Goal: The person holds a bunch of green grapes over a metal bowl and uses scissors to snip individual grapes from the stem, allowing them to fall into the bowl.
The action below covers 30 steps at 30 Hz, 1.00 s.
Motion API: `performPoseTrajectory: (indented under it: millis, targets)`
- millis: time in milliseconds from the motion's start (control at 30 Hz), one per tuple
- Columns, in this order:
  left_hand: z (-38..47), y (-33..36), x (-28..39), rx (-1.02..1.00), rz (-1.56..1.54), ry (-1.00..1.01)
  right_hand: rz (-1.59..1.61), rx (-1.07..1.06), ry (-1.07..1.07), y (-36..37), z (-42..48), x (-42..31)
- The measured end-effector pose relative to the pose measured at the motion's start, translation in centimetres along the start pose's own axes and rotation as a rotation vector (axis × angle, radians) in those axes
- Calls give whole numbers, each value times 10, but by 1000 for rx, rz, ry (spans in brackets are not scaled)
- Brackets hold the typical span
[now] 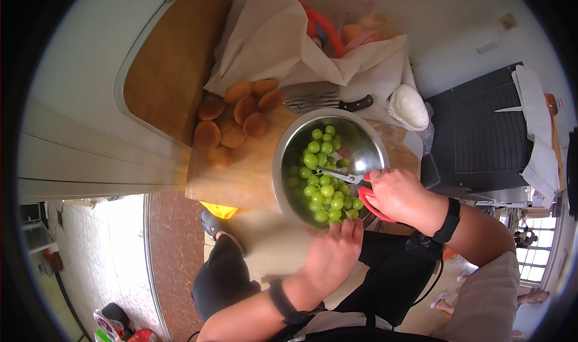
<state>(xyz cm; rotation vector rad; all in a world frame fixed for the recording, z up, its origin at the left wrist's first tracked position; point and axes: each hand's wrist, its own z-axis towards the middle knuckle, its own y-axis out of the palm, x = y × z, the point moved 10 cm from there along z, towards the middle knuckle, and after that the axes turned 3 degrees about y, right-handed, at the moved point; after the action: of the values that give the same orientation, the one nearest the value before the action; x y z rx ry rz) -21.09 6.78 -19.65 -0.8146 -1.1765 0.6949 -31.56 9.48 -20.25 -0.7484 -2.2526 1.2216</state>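
Observation:
A stainless steel bowl (277,161) stands before me on the wooden table, and a bunch of green grapes (326,191) lies in it. My right hand (395,195) grips red-handled scissors (347,177) from the right side. Their blades reach over the bowl in among the grapes, with the tips near the stems. At the near rim, my left hand (336,247) has its fingers closed on the near end of the bunch. Its fingertips are partly hidden by the hand itself and the grapes.
Several round brown buns or cakes (245,110) lie left of the bowl on the wooden table (244,179). Behind it are a black-handled knife (356,103), a white bowl-like thing (408,107) and a pale cloth (271,39). A dark ridged panel (487,130) stands at right.

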Motion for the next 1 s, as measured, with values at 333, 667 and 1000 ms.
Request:
performPoseTrajectory:
  millis: [333,667,1000]
  targets:
    - [-2,0,1,-1,-36,-2,118,-104,30,3,-9,11]
    - [-4,0,0,-40,-16,4,1111,-924,399,73,-31,9]
    - [-2,3,2,-76,-143,62,1302,-1090,474,62,-29,5]
